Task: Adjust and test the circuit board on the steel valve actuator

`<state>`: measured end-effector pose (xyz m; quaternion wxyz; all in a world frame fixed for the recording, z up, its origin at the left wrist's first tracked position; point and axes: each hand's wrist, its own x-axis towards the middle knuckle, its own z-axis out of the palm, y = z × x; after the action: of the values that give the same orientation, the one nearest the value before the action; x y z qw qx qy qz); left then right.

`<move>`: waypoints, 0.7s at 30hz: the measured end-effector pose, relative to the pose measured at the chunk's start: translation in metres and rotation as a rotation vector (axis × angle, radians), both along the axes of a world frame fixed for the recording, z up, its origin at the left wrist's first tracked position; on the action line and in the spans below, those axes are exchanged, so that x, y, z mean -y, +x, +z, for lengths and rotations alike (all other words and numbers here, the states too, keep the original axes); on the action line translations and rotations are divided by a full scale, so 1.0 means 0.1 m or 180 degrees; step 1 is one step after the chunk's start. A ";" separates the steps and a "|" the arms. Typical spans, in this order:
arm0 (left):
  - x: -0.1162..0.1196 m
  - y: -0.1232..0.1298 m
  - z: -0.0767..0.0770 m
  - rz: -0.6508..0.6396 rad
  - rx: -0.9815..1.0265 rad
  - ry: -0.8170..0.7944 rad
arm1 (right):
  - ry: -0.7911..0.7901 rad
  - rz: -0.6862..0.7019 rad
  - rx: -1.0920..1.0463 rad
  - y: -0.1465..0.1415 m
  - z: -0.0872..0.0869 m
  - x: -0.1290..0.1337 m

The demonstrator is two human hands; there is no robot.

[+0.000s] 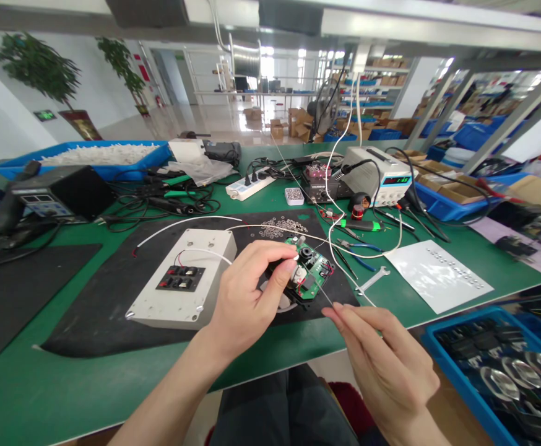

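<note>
Remotely, my left hand (252, 285) pinches a white part (296, 256) at the circuit board (315, 271) above the black mat (112, 322), my right hand (386, 347) pinching a thin rod (326, 295) that, slipping, could scratch the board.

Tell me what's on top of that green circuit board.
The green circuit board carries a round black part and white parts, with wires at its right edge. The fingers of the left hand cover some of its left side; what lies there is hidden.
</note>
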<state>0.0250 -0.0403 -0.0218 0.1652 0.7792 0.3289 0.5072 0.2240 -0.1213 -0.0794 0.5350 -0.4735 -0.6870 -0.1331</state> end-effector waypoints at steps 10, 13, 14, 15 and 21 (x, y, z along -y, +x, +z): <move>0.04 0.06 -0.03 0.0028 0.0047 0.0164 | -0.0196 -0.0183 0.0455 0.06 0.07 -0.01; 0.07 0.07 -0.04 0.0052 0.0061 0.0166 | -0.0898 0.0011 -0.0510 0.01 0.08 0.00; 0.07 0.08 -0.04 0.0061 0.0070 0.0164 | -0.1195 0.0119 -0.0939 -0.01 0.07 0.00; 0.08 0.08 -0.05 0.0068 0.0079 0.0169 | -0.1505 0.0222 -0.1402 -0.03 0.06 0.01; 0.10 0.12 -0.06 0.0095 0.0110 0.0237 | -0.2590 0.0935 -0.4085 -0.18 0.11 0.02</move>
<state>0.0373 -0.0504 -0.0275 0.1341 0.7709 0.3186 0.5350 0.2056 -0.1232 -0.0688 0.6244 -0.5212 -0.2930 0.5026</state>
